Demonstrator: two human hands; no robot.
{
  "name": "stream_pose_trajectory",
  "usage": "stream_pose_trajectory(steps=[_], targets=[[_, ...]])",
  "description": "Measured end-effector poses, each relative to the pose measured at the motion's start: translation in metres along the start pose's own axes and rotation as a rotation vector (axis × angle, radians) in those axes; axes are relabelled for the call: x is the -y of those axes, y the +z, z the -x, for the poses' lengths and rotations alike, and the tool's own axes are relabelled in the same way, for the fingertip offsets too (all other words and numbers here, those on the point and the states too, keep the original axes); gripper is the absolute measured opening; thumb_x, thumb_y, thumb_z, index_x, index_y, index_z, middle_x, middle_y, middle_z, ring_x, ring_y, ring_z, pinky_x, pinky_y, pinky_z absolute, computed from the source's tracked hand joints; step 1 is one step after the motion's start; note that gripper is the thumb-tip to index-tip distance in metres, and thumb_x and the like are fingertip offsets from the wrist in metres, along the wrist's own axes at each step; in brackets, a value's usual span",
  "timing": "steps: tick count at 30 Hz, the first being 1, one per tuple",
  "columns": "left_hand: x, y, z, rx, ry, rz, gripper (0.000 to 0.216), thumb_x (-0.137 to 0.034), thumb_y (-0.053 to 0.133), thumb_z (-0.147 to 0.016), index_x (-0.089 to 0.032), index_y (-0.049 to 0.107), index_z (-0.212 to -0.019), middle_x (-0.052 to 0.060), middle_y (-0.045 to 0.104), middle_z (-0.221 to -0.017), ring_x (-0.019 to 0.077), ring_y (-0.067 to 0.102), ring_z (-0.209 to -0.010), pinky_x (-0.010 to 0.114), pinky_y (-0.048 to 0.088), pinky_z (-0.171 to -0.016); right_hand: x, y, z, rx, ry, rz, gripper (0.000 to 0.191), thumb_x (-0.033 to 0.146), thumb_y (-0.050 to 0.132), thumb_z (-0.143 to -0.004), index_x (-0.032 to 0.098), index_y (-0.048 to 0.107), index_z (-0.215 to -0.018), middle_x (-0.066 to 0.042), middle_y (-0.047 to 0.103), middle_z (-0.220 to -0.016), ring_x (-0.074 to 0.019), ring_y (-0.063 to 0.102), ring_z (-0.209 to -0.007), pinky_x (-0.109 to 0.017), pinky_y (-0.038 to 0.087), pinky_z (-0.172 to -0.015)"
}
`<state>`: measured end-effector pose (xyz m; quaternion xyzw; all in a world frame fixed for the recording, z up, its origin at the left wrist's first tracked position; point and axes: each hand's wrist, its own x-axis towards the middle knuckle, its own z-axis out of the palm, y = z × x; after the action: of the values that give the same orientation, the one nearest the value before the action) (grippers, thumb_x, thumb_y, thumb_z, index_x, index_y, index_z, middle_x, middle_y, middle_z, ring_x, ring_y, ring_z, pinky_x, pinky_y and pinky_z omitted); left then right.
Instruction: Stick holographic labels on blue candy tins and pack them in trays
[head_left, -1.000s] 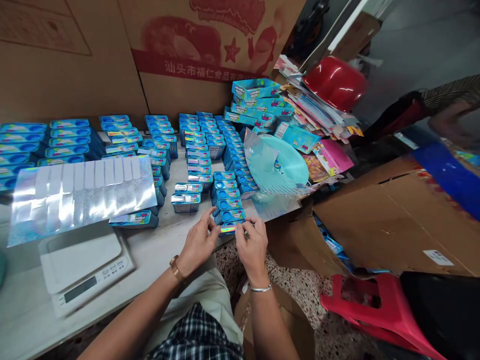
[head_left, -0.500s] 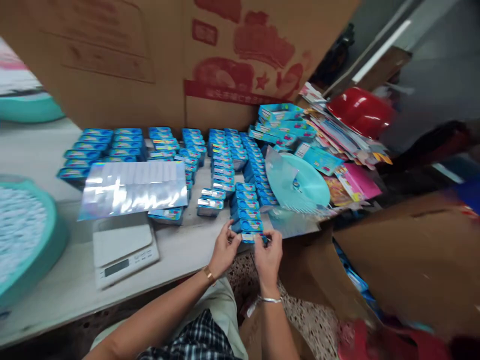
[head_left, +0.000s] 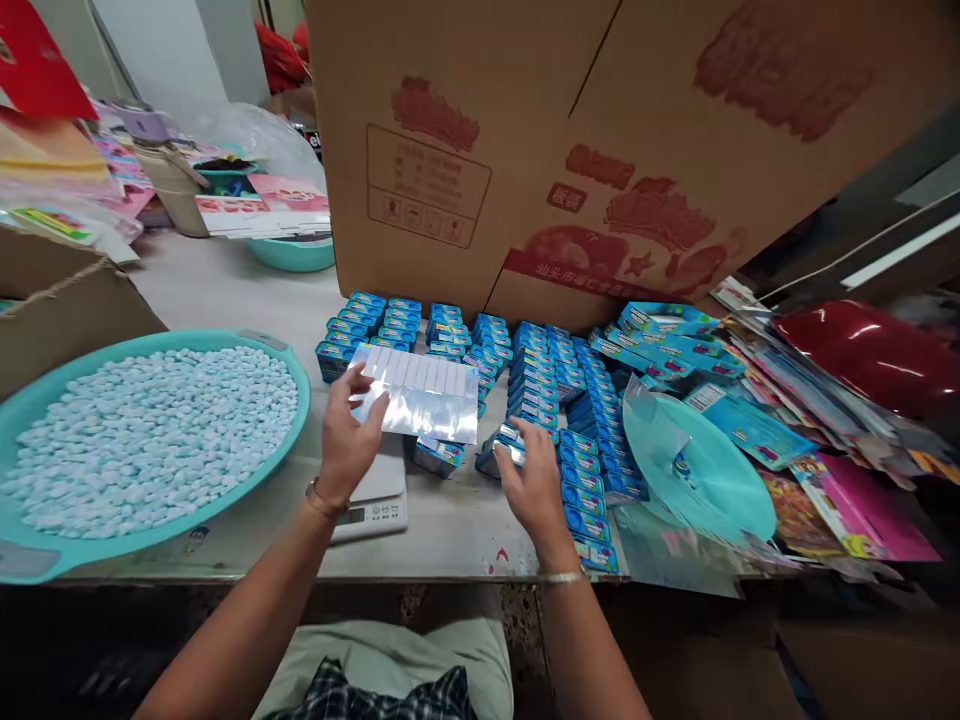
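Observation:
My left hand [head_left: 349, 430] is at the left edge of a shiny sheet of white labels [head_left: 424, 385], fingers and thumb apart over its corner. That sheet lies across several small blue boxes [head_left: 352, 328] and overhangs a white digital scale [head_left: 379, 500]. My right hand [head_left: 531, 480] is spread above a pair of small blue boxes [head_left: 491, 455], thumb and fingertips at their near end; whether they touch is unclear. To the right of that hand runs a row of the same boxes [head_left: 587, 495], ending at the table's front edge.
A turquoise basin [head_left: 296, 410] of pale blue tablets stands on the left. A large cardboard carton [head_left: 450, 80] backs the rows. On the right are a turquoise dish [head_left: 720, 480], opened blue cartons [head_left: 660, 320], paper stacks [head_left: 780, 380] and a red bowl [head_left: 870, 350].
Both hands have left the front box of the right-hand row. The left has moved to the label sheet, the right to the pair of boxes. My view has turned left.

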<state>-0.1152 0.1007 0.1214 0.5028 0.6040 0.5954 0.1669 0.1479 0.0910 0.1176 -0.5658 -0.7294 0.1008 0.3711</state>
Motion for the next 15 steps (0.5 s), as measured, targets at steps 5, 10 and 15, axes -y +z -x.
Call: stream_pose_trajectory(steps=[5, 10, 15], targets=[[0.035, 0.018, -0.042, 0.089, 0.162, -0.294, 0.051, -0.029, 0.061, -0.088, -0.012, 0.051, -0.135, 0.018, 0.059, -0.13, 0.0309, 0.052, -0.123, 0.048, 0.039, -0.108, -0.016, 0.059, -0.104, 0.206, 0.011, 0.223, 0.049, 0.033, 0.053, -0.094, 0.014, 0.051, -0.14, -0.015, 0.055, -0.133, -0.0309, 0.048, -0.12, -0.042, 0.038, -0.102], [0.027, 0.091, -0.061, 0.453, 0.314, -0.513, 0.047, -0.027, 0.048, -0.096, -0.016, 0.045, -0.142, 0.017, 0.052, -0.144, 0.0324, 0.042, -0.136, 0.056, 0.029, -0.113, -0.029, 0.087, -0.154, 0.307, 0.011, 0.355, 0.035, 0.028, 0.054, -0.094, 0.018, 0.065, -0.126, -0.013, 0.064, -0.119, -0.0269, 0.054, -0.109, -0.036, 0.039, -0.094], [0.033, 0.131, -0.067, 0.599, 0.396, -0.54, 0.041, -0.02, 0.046, -0.095, -0.019, 0.051, -0.135, 0.015, 0.058, -0.137, 0.0319, 0.04, -0.138, 0.065, 0.019, -0.114, -0.03, 0.096, -0.153, 0.296, -0.051, 0.42, 0.02, 0.026, 0.055, -0.094, 0.02, 0.072, -0.102, -0.01, 0.065, -0.104, -0.0239, 0.055, -0.1, -0.032, 0.039, -0.085]])
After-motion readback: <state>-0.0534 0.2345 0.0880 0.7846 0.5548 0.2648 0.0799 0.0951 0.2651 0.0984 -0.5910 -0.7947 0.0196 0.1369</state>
